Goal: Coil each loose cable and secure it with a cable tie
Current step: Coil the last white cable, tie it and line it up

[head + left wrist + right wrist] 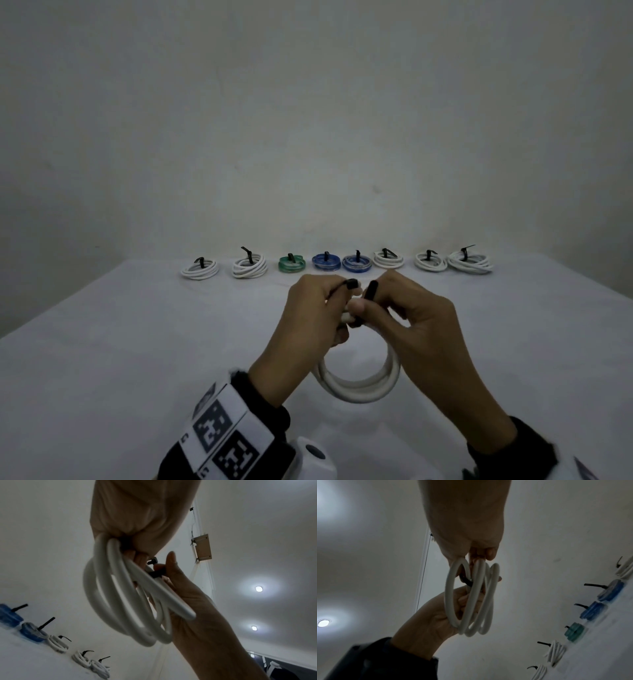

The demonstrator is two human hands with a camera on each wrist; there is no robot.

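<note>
A white cable coil (359,387) hangs upright above the table, held at its top by both hands. My left hand (325,301) grips the top of the coil, and its fingertips pinch one end of a black cable tie (351,283). My right hand (390,301) pinches the tie's other end beside it, with the thumb pressed on the coil. From the left wrist, the coil (120,595) hangs from my left hand (137,520), and the tie (157,573) crosses the strands at the right hand (188,595). The right wrist view shows the coil (471,601) and tie (465,581).
Along the back of the white table (137,342) stands a row of tied coils, each with a black tie: white ones (200,269) at the left, a green one (291,263), two blue ones (326,262), and more white ones (470,263) at the right. A plain wall rises behind.
</note>
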